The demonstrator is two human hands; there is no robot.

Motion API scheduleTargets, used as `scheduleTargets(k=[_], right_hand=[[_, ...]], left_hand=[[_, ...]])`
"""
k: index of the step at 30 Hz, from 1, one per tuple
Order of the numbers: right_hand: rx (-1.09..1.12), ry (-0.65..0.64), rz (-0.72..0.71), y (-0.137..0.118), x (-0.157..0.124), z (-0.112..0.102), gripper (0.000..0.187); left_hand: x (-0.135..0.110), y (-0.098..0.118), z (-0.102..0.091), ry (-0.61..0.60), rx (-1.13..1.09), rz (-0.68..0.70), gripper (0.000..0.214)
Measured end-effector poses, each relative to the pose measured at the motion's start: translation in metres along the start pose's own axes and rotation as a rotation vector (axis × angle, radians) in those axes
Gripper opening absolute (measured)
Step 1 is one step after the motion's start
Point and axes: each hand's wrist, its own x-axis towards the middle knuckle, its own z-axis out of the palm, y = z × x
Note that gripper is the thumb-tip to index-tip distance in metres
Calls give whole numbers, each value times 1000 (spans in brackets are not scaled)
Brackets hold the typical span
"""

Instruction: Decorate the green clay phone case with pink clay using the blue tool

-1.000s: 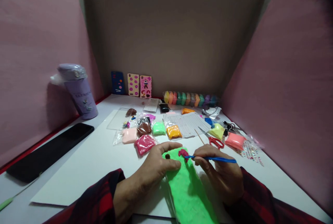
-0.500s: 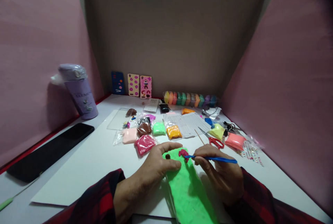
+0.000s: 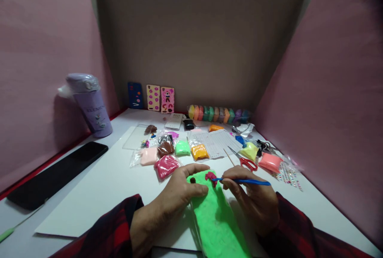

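My left hand (image 3: 179, 188) grips the upper end of a phone case (image 3: 217, 222) coated in bright green clay, with the thumb lying across its face. A dark round spot (image 3: 193, 180) shows near the case's top corner. Beside it sits a lump of crimson clay (image 3: 211, 177) on the green surface. Between thumb and fingers, my right hand (image 3: 253, 198) pinches a blue modelling tool (image 3: 248, 181), whose tip touches the crimson lump. The lower end of the case runs out of view at the bottom.
Bagged clay lies ahead, including a crimson pack (image 3: 166, 167) and an orange one (image 3: 200, 152). Red-handled scissors (image 3: 247, 164) and a wooden stick (image 3: 229, 157) lie beyond my right hand. A black phone (image 3: 60, 176) and a purple tumbler (image 3: 94, 108) are at left; decorated cases (image 3: 153, 98) lean at the back.
The blue tool and my right hand have shifted very slightly left. The tool tip stays at the crimson clay, and my left hand keeps its hold on the case.
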Motion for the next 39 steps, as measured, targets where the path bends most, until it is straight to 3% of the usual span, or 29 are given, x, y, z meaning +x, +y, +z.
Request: scheduleTargets(k=[39], right_hand=[[-24, 44, -15, 2, 0, 0, 10]], left_hand=[[2, 1, -1, 4, -22, -22, 66]])
